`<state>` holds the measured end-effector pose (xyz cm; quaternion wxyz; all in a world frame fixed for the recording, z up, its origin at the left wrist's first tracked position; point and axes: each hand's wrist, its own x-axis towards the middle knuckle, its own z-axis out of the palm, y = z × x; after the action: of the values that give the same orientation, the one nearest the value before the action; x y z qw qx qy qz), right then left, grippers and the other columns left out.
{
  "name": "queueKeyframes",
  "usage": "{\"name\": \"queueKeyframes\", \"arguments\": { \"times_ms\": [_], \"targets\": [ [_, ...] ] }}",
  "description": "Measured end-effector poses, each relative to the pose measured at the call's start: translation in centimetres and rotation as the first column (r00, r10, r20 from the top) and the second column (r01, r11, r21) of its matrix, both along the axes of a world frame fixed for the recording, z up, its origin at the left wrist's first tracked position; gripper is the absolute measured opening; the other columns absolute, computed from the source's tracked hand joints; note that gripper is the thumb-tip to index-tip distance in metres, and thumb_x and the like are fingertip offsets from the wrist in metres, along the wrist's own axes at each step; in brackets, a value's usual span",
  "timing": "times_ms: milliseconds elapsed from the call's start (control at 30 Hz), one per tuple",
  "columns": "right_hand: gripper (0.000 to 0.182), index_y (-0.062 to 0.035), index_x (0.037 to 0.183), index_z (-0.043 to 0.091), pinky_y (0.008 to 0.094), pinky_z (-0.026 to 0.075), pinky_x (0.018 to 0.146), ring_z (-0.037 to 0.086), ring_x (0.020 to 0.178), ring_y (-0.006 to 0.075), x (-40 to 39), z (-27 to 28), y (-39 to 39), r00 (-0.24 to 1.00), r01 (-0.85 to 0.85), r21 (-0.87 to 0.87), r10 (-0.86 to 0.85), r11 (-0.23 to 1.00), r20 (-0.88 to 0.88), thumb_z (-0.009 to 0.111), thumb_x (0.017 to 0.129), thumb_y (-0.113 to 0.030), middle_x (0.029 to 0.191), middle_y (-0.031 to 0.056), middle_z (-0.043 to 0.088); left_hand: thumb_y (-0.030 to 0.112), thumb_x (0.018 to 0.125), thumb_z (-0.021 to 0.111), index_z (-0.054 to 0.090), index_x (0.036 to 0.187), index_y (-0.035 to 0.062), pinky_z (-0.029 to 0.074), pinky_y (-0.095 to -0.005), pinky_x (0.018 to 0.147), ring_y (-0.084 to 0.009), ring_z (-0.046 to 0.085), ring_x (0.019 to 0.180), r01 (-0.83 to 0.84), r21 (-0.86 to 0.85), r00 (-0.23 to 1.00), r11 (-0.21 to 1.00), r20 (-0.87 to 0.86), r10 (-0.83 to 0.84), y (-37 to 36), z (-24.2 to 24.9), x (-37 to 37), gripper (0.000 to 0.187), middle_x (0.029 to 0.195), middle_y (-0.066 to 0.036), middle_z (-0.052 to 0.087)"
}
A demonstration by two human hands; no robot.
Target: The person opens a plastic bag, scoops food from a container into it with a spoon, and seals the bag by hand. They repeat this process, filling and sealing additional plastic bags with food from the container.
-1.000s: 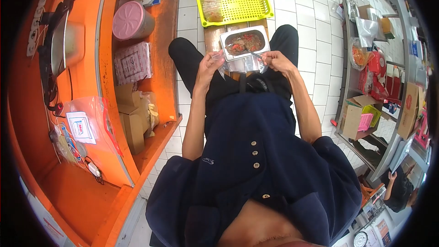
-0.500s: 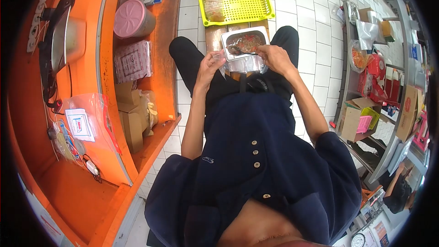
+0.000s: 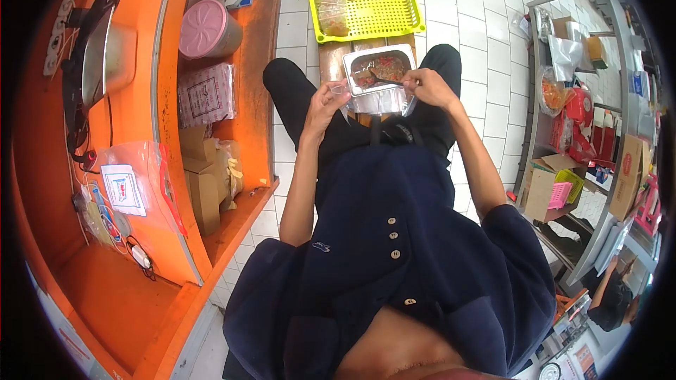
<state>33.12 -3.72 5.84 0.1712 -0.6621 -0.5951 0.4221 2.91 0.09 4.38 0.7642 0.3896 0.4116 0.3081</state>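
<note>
A metal tray [image 3: 348,63] with a white rim holds a brown sauce with red pieces [image 3: 389,67]. My right hand [image 3: 431,89] is closed around the handle of a dark spoon [image 3: 389,82], whose bowl end dips into the sauce. Beside the tray's near left corner, my left hand [image 3: 325,109] pinches a small clear plastic bag [image 3: 340,89]; its outline is hard to make out. Beyond the tray lies a yellow-green basket [image 3: 384,17] with a filled clear bag [image 3: 333,17] at its left side.
The tray and basket rest on a wooden bench [image 3: 331,63] between my knees. An orange cabinet [image 3: 246,84] with a pink-lidded tub [image 3: 209,28] runs along the left. On the right stands a metal shelf rack [image 3: 533,98] with boxes and bags. A person [image 3: 611,294] is at the far right.
The spoon has shifted, its bowl end now raised toward the middle of the tray and more visible. My right hand has moved slightly right. My left hand stays near the tray's corner.
</note>
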Motion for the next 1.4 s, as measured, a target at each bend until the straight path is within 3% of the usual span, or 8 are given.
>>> {"name": "queueKeyframes", "arguments": {
  "times_ms": [33,167,467,700,933,1067,1133,1400],
  "targets": [
    [0.015,0.0015,0.098,0.069,0.0299,0.046,0.063,0.056,0.068,0.0118,1.8,-3.2,-0.1,0.977,-0.015,-0.025,0.009,1.0,-0.214,0.059,0.095,-0.009,0.071,0.0023,0.062,0.02,0.089,0.078,0.056,0.123,0.0,0.044,-0.0304,0.098,-0.0138,0.063,0.106,-0.004,0.015,1.0,1.0,-0.01,0.004,0.1,0.1,0.0,0.045,0.116,-0.012,0.07],
    [0.02,-0.0028,0.1,0.072,0.0251,0.042,0.063,0.052,0.068,0.0073,2.8,-0.3,0.1,0.945,0.106,-0.332,-0.199,0.937,-0.259,0.06,0.099,-0.018,0.075,-0.001,0.062,0.024,0.087,0.081,0.057,0.12,-0.0002,0.048,-0.0305,0.092,-0.0145,0.064,0.103,-0.042,0.094,0.996,0.995,-0.076,0.049,0.4,0.1,-0.1,0.048,0.114,-0.011,0.07],
    [0.015,-0.0085,0.1,0.069,0.0199,0.023,0.046,0.034,0.054,0.0005,4.4,1.2,0.0,0.864,0.112,-0.368,-0.273,0.923,-0.423,0.058,0.102,-0.019,0.073,-0.0081,0.055,0.033,0.078,0.084,0.07,0.108,0.0014,0.052,-0.0363,0.084,-0.025,0.068,0.094,0.28,0.507,0.821,0.815,-0.567,0.071,2.4,2.4,2.2,0.047,0.103,-0.012,0.07],
    [0.015,-0.0092,0.099,0.069,0.0197,0.023,0.047,0.036,0.055,0.0004,4.9,3.4,0.2,0.872,0.071,-0.303,-0.206,0.95,-0.444,0.059,0.102,-0.021,0.072,-0.008,0.056,0.038,0.077,0.083,0.07,0.119,0.0008,0.051,-0.0376,0.089,-0.0273,0.067,0.1,0.414,0.504,0.766,0.758,-0.643,0.009,3.3,2.9,4.5,0.057,0.107,-0.017,0.071],
    [0.017,-0.0034,0.099,0.072,0.025,0.041,0.063,0.051,0.069,0.0086,5.6,4.1,1.7,0.915,-0.112,-0.301,-0.02,0.947,-0.402,0.06,0.095,-0.014,0.075,-0.0012,0.061,0.036,0.077,0.082,0.068,0.123,0.0012,0.049,-0.0411,0.097,-0.0355,0.065,0.11,0.506,0.475,0.789,0.72,-0.592,-0.164,4.2,2.3,5.7,0.059,0.117,-0.021,0.069],
    [0.015,0.0012,0.097,0.07,0.0321,0.049,0.072,0.058,0.069,0.0157,5.1,5.7,3.0,0.961,-0.204,-0.107,0.178,0.973,-0.21,0.059,0.092,-0.006,0.074,0.0014,0.063,0.031,0.078,0.081,0.065,0.127,0.0016,0.048,-0.0406,0.098,-0.0354,0.064,0.112,0.551,0.579,0.801,0.601,-0.569,-0.187,4.7,2.7,6.9,0.059,0.118,-0.022,0.068],
    [0.014,-0.0018,0.097,0.072,0.0362,0.05,0.074,0.065,0.074,0.0241,4.0,7.9,3.3,0.963,-0.236,0.035,0.229,0.971,0.142,0.061,0.088,-0.007,0.079,0.0083,0.068,0.025,0.079,0.08,0.062,0.132,0.0028,0.048,-0.0395,0.098,-0.0351,0.063,0.113,0.559,0.601,0.808,0.571,-0.551,-0.21,4.9,4.2,7.6,0.06,0.12,-0.021,0.067],
    [0.011,-0.0037,0.09,0.071,0.0476,0.05,0.072,0.066,0.081,0.0352,-0.6,12.0,1.9,0.875,-0.21,0.309,0.037,0.928,0.483,0.065,0.081,-0.007,0.084,0.0152,0.067,0.009,0.077,0.079,0.062,0.103,0.0014,0.052,-0.0372,0.085,-0.0305,0.069,0.096,0.326,0.721,0.919,0.611,-0.392,-0.028,4.1,2.6,9.8,0.032,0.101,-0.014,0.07]
  ]
}}
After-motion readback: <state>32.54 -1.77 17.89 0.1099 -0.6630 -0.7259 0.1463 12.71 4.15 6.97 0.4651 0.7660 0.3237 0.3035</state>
